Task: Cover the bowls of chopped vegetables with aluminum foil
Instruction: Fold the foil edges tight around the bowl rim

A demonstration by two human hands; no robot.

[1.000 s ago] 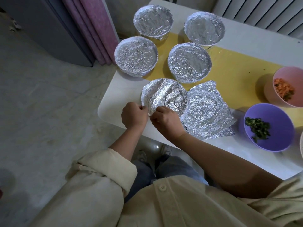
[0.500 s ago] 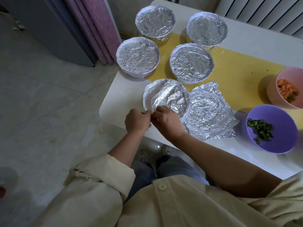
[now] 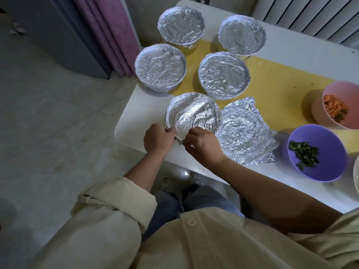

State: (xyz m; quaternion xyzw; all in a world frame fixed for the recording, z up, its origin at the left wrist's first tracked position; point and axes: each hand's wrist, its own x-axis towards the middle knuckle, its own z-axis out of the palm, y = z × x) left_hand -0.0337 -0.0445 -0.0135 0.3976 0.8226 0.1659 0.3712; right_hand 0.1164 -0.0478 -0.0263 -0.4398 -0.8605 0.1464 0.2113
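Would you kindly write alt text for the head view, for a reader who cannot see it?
The left hand and right hand pinch the near edge of crumpled foil on a bowl. Four foil-covered bowls stand behind, a loose foil sheet lies beside it, and a purple bowl and a pink bowl sit uncovered.
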